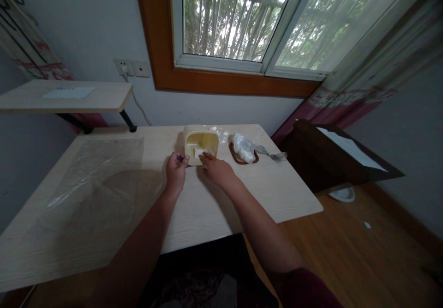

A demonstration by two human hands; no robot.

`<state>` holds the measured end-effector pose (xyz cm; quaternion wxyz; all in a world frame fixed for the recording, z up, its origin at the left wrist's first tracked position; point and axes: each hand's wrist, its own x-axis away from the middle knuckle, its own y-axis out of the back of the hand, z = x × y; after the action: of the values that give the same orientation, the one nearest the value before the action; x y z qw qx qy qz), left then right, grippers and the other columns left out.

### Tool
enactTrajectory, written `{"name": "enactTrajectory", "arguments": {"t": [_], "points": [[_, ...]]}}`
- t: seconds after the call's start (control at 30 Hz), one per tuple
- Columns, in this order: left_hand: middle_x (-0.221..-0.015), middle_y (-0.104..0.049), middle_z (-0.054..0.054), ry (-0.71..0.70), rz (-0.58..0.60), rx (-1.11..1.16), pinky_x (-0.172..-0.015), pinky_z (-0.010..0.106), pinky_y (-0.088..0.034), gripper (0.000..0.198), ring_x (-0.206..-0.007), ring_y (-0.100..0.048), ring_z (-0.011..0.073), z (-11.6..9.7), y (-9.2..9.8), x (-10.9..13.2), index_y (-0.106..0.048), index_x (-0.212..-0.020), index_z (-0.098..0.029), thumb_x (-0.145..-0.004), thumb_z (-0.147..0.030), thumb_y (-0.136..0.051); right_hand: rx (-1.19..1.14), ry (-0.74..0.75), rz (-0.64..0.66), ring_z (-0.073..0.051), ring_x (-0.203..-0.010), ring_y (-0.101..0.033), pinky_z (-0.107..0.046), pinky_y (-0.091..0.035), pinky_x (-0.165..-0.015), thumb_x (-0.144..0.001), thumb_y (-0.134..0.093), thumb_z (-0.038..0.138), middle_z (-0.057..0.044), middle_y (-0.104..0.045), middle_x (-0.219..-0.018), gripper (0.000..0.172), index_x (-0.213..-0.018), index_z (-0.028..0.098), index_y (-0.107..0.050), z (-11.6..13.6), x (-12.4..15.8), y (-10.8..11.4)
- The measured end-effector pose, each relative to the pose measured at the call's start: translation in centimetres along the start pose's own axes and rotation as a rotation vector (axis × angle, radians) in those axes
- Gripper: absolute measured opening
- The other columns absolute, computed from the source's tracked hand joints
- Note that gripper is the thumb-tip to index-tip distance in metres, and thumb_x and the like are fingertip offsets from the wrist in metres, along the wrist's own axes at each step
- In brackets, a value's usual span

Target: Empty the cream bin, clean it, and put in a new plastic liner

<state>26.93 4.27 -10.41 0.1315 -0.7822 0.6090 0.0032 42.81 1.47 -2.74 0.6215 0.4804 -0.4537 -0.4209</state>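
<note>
A pale yellow square plastic container (201, 131) stands tilted on the table, its open side towards me. My left hand (176, 172) is closed, thumb and fingers pinching the container's lower left edge. My right hand (217, 168) reaches over the lower right edge, with its fingertips on a small white piece (198, 153) inside. That piece looks like paper or tissue; its exact kind is unclear. To the right, a white lump in a knotted clear plastic bag (243, 147) rests on a reddish-brown ring-shaped item (256, 156).
A large clear plastic sheet (100, 183) lies flat on the left of the pale wooden table (207, 215). Crinkled clear plastic (221, 135) sits behind the container. A raised shelf (107, 96) stands back left, and a dark brown box (311, 155) with white paper is beyond the right edge.
</note>
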Motion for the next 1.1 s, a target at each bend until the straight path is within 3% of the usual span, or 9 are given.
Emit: {"name": "enactTrajectory", "arguments": {"t": [0.2,0.37,0.63,0.83,1.1], "points": [[-0.078,-0.057,-0.001,-0.034,-0.007,-0.029,-0.062,0.024,-0.054,0.029,-0.069,-0.060,0.0131,-0.1,0.3,-0.3,-0.056,-0.084,-0.020,-0.077,-0.041,-0.074,0.037,-0.046,-0.026,-0.031,-0.115,-0.070,-0.050,-0.058,-0.093,-0.102,-0.037,0.025,-0.013,-0.038,-0.164,0.054,-0.157,0.026,-0.040,0.6,0.0,-0.3],[-0.080,-0.058,-0.001,-0.017,-0.035,0.017,-0.059,0.023,-0.053,0.034,-0.069,-0.060,0.0131,-0.2,0.7,-1.0,-0.055,-0.087,-0.020,-0.076,-0.044,-0.076,-0.008,0.001,-0.094,-0.029,-0.115,-0.070,-0.047,-0.059,-0.093,-0.105,-0.036,0.029,-0.006,-0.041,-0.164,0.052,-0.157,0.030,-0.041,1.1,0.0,-0.9],[-0.081,-0.056,-0.001,-0.082,-0.071,-0.040,-0.065,0.022,-0.053,0.034,-0.072,-0.059,0.0120,-0.6,1.0,-1.5,-0.054,-0.090,-0.020,-0.079,-0.046,-0.075,-0.146,0.052,-0.162,-0.024,-0.125,-0.066,-0.040,-0.054,-0.103,-0.104,-0.041,0.027,0.001,-0.047,-0.160,0.052,-0.156,0.033,-0.043,1.7,-0.1,-0.9],[-0.078,-0.056,-0.003,-0.042,-0.035,0.000,-0.061,0.024,-0.053,0.036,-0.065,-0.061,0.0124,-0.8,0.7,-1.2,-0.052,-0.091,-0.021,-0.080,-0.048,-0.073,-0.296,0.058,-0.188,-0.021,-0.131,-0.062,-0.033,-0.049,-0.108,-0.104,-0.045,0.027,0.001,-0.054,-0.154,0.050,-0.153,0.030,-0.047,2.4,-0.5,-0.6],[-0.064,-0.060,-0.001,-0.086,0.019,-0.215,-0.057,0.025,-0.044,0.034,-0.059,-0.057,0.0143,-1.5,0.7,-0.2,-0.056,-0.074,-0.021,-0.093,-0.049,-0.060,-0.475,0.107,-0.218,-0.015,-0.131,-0.061,-0.028,-0.047,-0.107,-0.107,-0.039,0.028,0.002,-0.058,-0.150,0.049,-0.156,0.033,-0.044,3.5,-0.6,-0.8]]}}
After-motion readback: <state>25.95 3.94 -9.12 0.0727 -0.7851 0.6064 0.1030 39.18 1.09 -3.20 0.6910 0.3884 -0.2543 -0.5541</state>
